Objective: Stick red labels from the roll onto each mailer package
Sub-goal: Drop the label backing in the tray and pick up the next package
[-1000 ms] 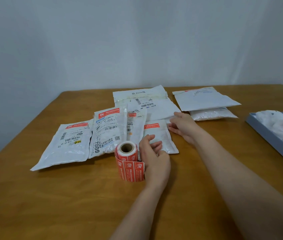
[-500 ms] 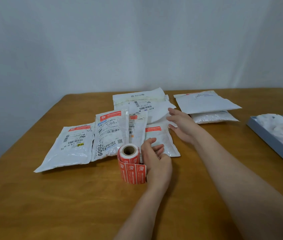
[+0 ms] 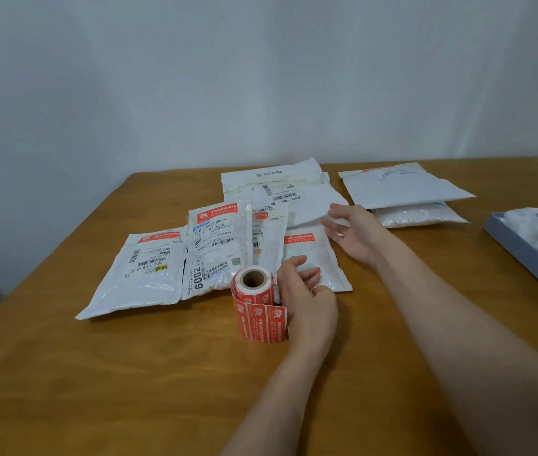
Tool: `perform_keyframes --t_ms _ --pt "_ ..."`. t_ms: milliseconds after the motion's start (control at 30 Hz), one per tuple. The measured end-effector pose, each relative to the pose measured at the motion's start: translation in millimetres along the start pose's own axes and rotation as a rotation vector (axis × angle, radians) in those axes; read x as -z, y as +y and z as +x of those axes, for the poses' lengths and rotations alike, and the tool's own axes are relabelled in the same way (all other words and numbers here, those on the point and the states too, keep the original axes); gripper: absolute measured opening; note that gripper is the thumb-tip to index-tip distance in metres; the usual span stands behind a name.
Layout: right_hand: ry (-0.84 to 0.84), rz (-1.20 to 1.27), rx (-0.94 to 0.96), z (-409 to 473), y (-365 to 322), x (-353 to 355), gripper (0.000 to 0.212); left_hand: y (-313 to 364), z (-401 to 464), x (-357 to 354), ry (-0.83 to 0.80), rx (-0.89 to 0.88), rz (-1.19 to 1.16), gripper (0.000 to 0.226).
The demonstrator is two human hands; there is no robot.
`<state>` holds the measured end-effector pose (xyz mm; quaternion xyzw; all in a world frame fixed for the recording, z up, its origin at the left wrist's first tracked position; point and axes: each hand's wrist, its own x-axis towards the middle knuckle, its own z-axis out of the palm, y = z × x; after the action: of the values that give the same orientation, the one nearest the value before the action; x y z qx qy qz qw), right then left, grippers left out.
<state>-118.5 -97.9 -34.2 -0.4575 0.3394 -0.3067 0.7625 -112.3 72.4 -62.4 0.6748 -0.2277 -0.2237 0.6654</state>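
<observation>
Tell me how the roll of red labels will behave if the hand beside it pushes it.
The label roll stands on end, so it probably slides rather than rolls. It looks taller than wide, so a high push from the left hand might tip it. Once on its side it would likely roll across the table.

Home packing spot: wood table (image 3: 96, 373), mailers (image 3: 149, 271).

Soft, even, rather dim light fills the scene, with a cool grey-blue cast on the wall (image 3: 261, 77). Shadows are faint: a soft one lies on the wooden table (image 3: 129, 390) just right of the near forearm, and thin dark edges sit under the mailers (image 3: 142, 268). Their plastic shows mild sheen, no hard glare. The picture is slightly soft throughout; small print blurs. Wide-angle stretching enlarges the near right forearm and bends the table's edges.
</observation>
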Motion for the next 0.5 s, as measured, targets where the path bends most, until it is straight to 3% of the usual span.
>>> perform_keyframes --t_ms 167,500 --pt "-0.01 -0.204 0.214 -4.9 -10.1 -7.4 0.058 -1.1 -1.3 0.0 -0.016 -0.028 0.027 0.048" --pt "0.011 -0.251 0.585 -36.8 -40.3 -10.2 0.061 -3.4 -0.6 -1.0 -0.034 -0.191 0.132 0.041"
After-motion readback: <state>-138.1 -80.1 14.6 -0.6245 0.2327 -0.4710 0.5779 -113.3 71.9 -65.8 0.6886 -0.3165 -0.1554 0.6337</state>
